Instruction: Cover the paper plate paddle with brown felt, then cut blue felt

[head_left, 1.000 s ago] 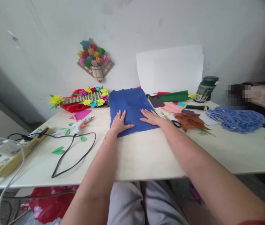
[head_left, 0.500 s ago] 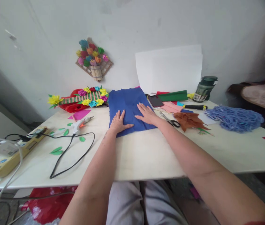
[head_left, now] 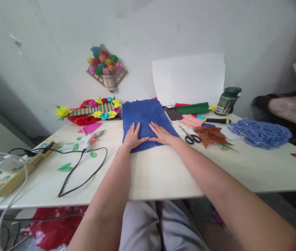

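Note:
A blue sheet of felt (head_left: 144, 113) lies flat on the white table (head_left: 163, 174), reaching back to the wall. My left hand (head_left: 133, 136) rests palm down on its near left part, fingers spread. Beside it, my right hand (head_left: 160, 134) also presses flat on the sheet's near middle, with the thumbs of both hands almost touching. Neither hand holds anything.
Black-handled scissors (head_left: 191, 137), brown felt pieces (head_left: 211, 134) and blue yarn (head_left: 260, 131) lie to the right. A glue gun (head_left: 91, 137) with its black cord, green paper leaves (head_left: 64, 168) and a power strip (head_left: 14, 174) are on the left. Paper flower crafts (head_left: 95, 108), a phone (head_left: 174, 113) and a green jar (head_left: 228, 100) stand near the wall.
My right hand has slid left across the blue sheet, from its right edge toward my left hand. The left hand has stayed in place.

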{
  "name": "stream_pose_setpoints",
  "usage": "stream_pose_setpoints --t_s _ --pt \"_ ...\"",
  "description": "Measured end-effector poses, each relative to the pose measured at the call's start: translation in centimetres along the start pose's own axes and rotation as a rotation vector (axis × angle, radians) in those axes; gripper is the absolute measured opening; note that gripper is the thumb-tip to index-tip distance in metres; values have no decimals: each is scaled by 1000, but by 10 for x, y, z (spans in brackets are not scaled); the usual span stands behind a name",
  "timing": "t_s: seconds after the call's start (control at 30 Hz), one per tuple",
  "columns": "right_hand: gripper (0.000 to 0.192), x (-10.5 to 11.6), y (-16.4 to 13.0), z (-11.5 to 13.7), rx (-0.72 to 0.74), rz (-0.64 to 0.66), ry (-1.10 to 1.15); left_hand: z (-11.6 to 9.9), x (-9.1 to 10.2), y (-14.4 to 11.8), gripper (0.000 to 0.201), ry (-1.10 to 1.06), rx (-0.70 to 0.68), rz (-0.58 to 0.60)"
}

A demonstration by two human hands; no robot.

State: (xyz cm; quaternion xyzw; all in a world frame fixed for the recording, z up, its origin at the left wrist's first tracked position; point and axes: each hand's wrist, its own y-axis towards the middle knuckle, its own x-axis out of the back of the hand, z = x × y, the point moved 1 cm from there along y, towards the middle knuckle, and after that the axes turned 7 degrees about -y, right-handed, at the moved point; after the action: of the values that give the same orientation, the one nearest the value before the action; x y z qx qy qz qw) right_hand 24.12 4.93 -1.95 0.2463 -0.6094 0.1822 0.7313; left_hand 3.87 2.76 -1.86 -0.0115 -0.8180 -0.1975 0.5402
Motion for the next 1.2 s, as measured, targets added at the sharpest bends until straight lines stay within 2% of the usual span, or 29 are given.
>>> stream_pose_setpoints --t_s 0.37,0.57,0.77,0.93,1.2 --pt "93 1 -1 5 -24 17 -37 -3 0 -5 96 15 -10 -48" --pt "96 0 -2 6 -97 11 -81 -7 2 -12 101 6 66 -59" --pt "93 1 -4 9 -128 48 -83 -6 8 -21 102 20 131 -21" --pt "92 0 0 8 -143 61 -75 2 3 -14 102 32 131 10" --pt "91 2 7 9 -156 51 -70 10 0 -4 100 63 87 -12"
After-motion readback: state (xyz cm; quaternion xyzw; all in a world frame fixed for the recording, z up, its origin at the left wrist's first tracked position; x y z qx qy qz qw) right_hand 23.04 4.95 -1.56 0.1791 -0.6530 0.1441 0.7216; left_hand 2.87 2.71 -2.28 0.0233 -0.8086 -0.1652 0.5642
